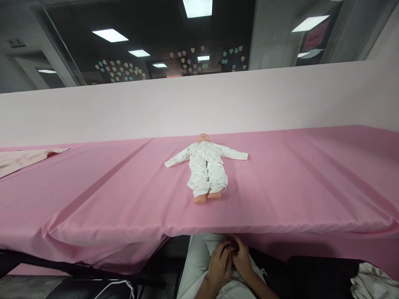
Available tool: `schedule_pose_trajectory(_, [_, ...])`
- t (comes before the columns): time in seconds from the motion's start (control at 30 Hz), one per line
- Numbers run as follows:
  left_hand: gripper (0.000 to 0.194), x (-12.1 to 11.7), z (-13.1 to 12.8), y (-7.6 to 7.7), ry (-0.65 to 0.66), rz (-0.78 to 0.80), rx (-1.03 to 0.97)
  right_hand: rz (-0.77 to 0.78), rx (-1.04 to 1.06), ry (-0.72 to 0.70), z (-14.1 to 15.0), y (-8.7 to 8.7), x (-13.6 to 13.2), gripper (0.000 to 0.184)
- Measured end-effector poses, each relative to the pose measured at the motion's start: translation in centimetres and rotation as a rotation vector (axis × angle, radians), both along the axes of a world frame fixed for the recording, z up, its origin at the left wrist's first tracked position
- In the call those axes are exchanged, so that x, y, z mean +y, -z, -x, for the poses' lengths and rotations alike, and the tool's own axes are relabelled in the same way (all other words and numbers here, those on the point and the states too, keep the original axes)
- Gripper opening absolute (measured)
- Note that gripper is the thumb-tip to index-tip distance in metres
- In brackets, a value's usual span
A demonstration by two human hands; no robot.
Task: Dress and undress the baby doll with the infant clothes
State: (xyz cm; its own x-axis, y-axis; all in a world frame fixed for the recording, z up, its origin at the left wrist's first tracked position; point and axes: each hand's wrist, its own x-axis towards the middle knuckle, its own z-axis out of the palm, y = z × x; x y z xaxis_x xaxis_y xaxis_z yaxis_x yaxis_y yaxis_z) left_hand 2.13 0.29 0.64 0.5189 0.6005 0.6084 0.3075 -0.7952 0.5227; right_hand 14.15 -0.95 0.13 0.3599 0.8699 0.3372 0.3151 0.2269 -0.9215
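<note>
My left hand and my right hand rest together in my lap, below the table's front edge. Their fingers are curled in and touch each other, and no object shows between them. On the pink-covered table a baby doll lies on its back, its head toward the wall and bare feet toward me. It wears a white patterned top and trousers, with both sleeves stretched out sideways. Neither hand touches the doll.
A pale pink cloth lies at the table's far left. Behind stands a low white wall under a window with heart stickers. Black chairs flank me, with crumpled light fabric at the lower right and a white cable at lower left.
</note>
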Motion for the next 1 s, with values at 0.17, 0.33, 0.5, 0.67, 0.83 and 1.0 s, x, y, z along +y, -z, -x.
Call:
schedule_pose_trajectory(0.17, [0.026, 0.0, -0.1, -0.3, -0.039, 0.011, -0.025, 0.014, -0.007, -0.002, -0.1, 0.1, 0.0, 0.037])
schedule_pose_trajectory(0.33, [0.029, 0.0, 0.0, -0.6, -0.055, 0.017, -0.037, 0.020, 0.000, -0.007, 0.0, -0.1, 0.0, 0.032])
schedule_pose_trajectory(0.5, [0.026, 0.0, -0.1, -0.3, -0.129, 0.039, -0.053, 0.029, -0.030, 0.006, -0.1, 0.1, 0.1, 0.026])
schedule_pose_trajectory(0.67, [0.027, 0.1, 0.0, 0.1, -0.211, 0.097, -0.088, 0.018, -0.039, 0.008, -0.1, 0.3, 0.2, 0.018])
schedule_pose_trajectory(0.83, [0.032, 0.1, 0.1, -0.7, -0.241, 0.016, -0.017, 0.014, -0.048, 0.021, 0.0, 0.4, 0.3, 0.018])
schedule_pose_trajectory(1.0, [0.034, 0.1, 0.1, -1.6, -0.288, -0.056, 0.028, 0.006, -0.056, 0.025, 0.0, 0.4, 0.3, 0.017])
